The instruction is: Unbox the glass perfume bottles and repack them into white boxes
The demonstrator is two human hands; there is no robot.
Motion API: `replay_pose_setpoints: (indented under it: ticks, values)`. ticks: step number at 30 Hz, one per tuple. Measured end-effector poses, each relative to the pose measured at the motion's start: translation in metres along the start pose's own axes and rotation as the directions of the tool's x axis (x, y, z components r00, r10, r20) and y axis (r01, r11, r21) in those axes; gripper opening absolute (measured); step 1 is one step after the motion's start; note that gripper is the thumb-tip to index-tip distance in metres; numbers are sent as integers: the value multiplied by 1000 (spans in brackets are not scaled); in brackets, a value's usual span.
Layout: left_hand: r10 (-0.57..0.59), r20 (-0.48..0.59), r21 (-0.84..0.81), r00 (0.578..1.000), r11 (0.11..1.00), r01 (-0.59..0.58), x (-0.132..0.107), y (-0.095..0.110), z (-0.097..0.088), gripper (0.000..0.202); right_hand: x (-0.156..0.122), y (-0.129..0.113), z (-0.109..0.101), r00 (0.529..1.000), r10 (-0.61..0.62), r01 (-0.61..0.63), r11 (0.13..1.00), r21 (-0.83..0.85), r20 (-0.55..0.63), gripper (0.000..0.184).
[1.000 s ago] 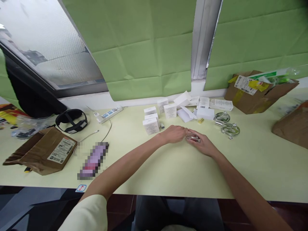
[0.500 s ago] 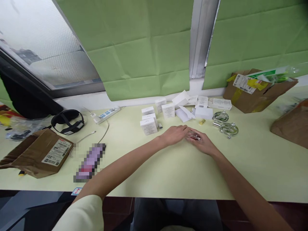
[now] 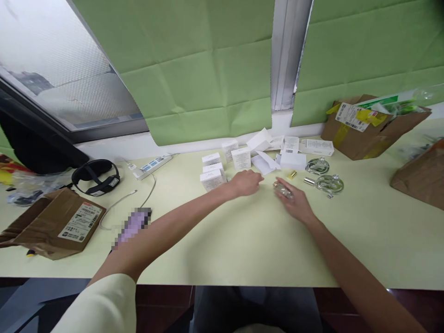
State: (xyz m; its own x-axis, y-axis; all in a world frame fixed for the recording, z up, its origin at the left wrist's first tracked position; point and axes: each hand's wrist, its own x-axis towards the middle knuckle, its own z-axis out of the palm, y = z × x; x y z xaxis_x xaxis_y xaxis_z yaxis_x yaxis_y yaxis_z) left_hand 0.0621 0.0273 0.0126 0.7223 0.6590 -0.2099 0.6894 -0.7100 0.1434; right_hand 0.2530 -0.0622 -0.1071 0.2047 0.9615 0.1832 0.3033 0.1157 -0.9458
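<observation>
In my right hand [image 3: 296,201] is a small clear glass bottle [image 3: 285,190] with a gold-coloured neck; it looks like a perfume bottle. The fingers wrap round its side, and part of it is hidden by them. My left hand [image 3: 245,183] is apart from it, over the table in front of the white boxes, with curled fingers. Whatever those fingers hold, if anything, does not show. A gold cap [image 3: 292,174] lies beyond my right hand. To its right are two round clear glass items [image 3: 329,184] and a silver cylinder [image 3: 309,181].
Several small white boxes [image 3: 241,159] and opened cartons [image 3: 293,161] stand along the wall. Cardboard boxes are at the left [image 3: 60,222] and right [image 3: 360,127]. A headset [image 3: 95,178], a power strip [image 3: 152,166] and a phone [image 3: 133,226] are on the left.
My hands have moved apart. The left has drawn away to the left from the bottle, which stays in my right hand with its gold neck now showing.
</observation>
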Motion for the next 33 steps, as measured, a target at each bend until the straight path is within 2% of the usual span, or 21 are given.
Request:
replay_pose_setpoints:
  ticks: [3, 5, 8, 10, 12, 14, 17, 19, 21, 22, 24, 26, 29, 33]
  values:
    - [35, -8, -114, 999, 993, -36, 7, -16, 0, 35, 8, 8, -15, 986, 73, -71, 997, 17, -149, 72]
    - [43, -36, -167, 998, 985, -48, 17, -16, 13, 40, 13, 13, -22, 970, 107, -102, 994, 36, -220, 76]
    - [31, -77, -198, 997, 979, -46, 37, 4, 45, 36, 17, 17, -26, 954, 106, -96, 994, 49, -281, 75]
    - [12, -99, -198, 995, 980, -32, 49, 21, 65, 40, 17, 17, -26, 952, 90, -81, 996, 41, -293, 72]
    - [-18, -123, -180, 992, 984, -4, 54, 32, 75, 47, 17, 17, -26, 951, 76, -74, 997, 18, -298, 67]
    - [-42, -142, -136, 989, 990, 22, 53, 30, 73, 50, 16, 18, -26, 948, 61, -69, 998, -12, -312, 59]
    - [-52, -152, -25, 987, 998, 49, 38, 7, 48, 41, 18, 20, -27, 941, 47, -66, 997, -44, -334, 50]
    - [-59, -170, 48, 984, 997, 68, 21, -16, 23, 34, 19, 22, -28, 934, 48, -71, 996, -53, -353, 49]
    - [-50, -215, 98, 975, 993, 72, -2, -37, -3, 35, 21, 26, -28, 927, 46, -74, 995, -60, -372, 49]
    - [-39, -255, 123, 966, 990, 72, -15, -46, -13, 37, 22, 29, -28, 923, 42, -72, 995, -64, -383, 49]
    - [-53, -411, 166, 910, 977, 132, -42, -64, -24, 39, 24, 34, -28, 914, 28, -66, 995, -79, -406, 48]
    - [-126, -477, 130, 870, 969, 211, -68, -81, -22, 37, 25, 39, -29, 901, 15, -65, 993, -100, -433, 49]
    - [-195, -406, 63, 893, 969, 240, -97, -102, -1, 33, 27, 41, -28, 884, -4, -65, 989, -131, -467, 54]
    - [-193, -428, 61, 883, 968, 242, -106, -115, 26, 37, 23, 27, -26, 866, -71, -27, 982, -188, -495, 72]
